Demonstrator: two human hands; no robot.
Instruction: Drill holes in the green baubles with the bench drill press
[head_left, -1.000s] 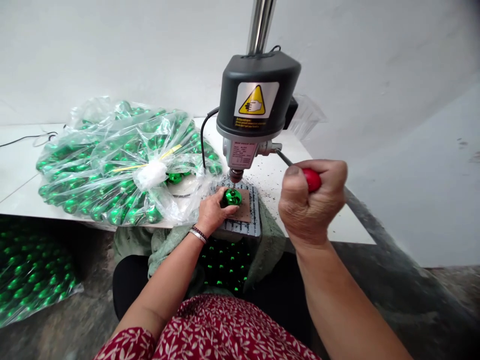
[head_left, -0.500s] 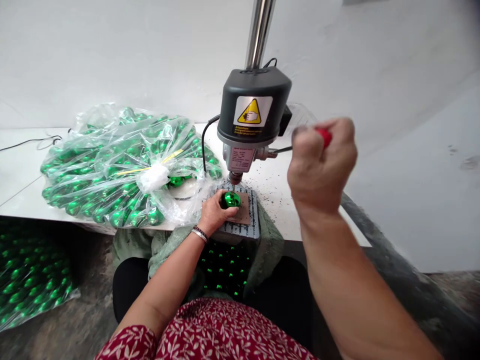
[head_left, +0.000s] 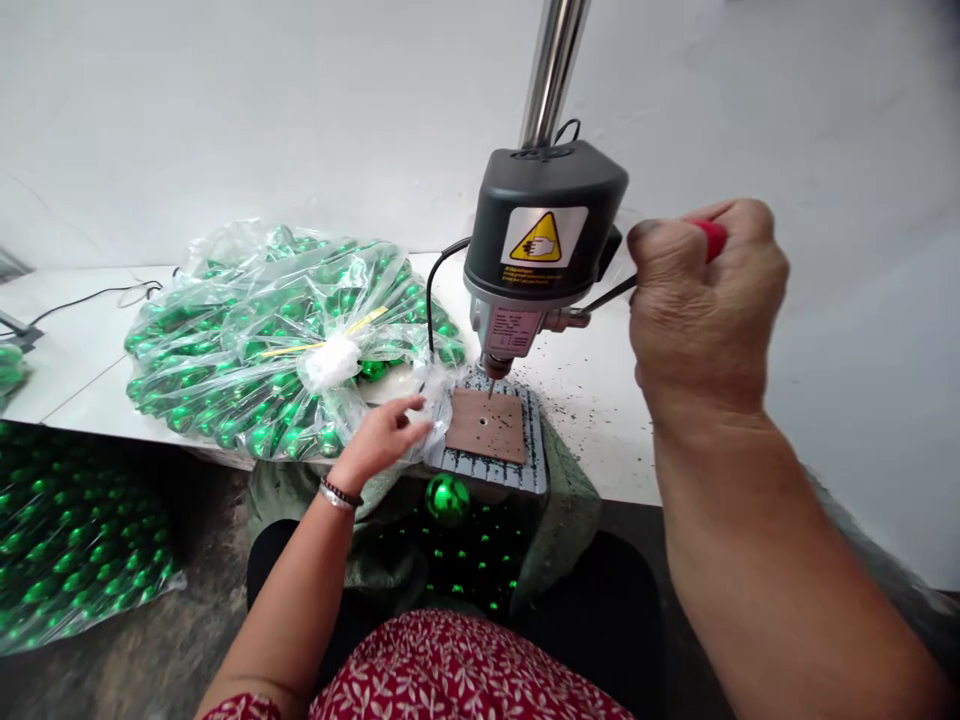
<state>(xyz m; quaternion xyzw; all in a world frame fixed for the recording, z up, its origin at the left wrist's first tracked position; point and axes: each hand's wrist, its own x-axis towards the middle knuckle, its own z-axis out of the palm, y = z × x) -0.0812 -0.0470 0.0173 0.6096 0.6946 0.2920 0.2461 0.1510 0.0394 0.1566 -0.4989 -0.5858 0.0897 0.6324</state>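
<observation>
My right hand (head_left: pixel 709 300) is wrapped round the red-knobbed feed lever (head_left: pixel 611 293) of a small drill press (head_left: pixel 551 220). The drill bit (head_left: pixel 492 388) points down over a brown board (head_left: pixel 487 428) with a small hole, lying on the grey slotted base (head_left: pixel 534 470). My left hand (head_left: pixel 384 437) is left of the board with fingers apart, holding nothing, near the plastic bag's loose edge. Below the base's front edge, a shiny green ball (head_left: pixel 448 499) is in mid-air, above a dark space where several more green balls show.
A tied clear bag of green balls (head_left: pixel 232 350) lies on the white table (head_left: pixel 82 375) to the left. Another bag of green balls (head_left: pixel 75 540) is on the floor at left. Dark shavings (head_left: pixel 577 410) are scattered right of the base. Green cloth (head_left: pixel 566 500) hangs at the front edge.
My left hand has let go of the green ball and moved left off the board. The ball has dropped below the base's front edge. My right hand still grips the lever. The view has shifted.
</observation>
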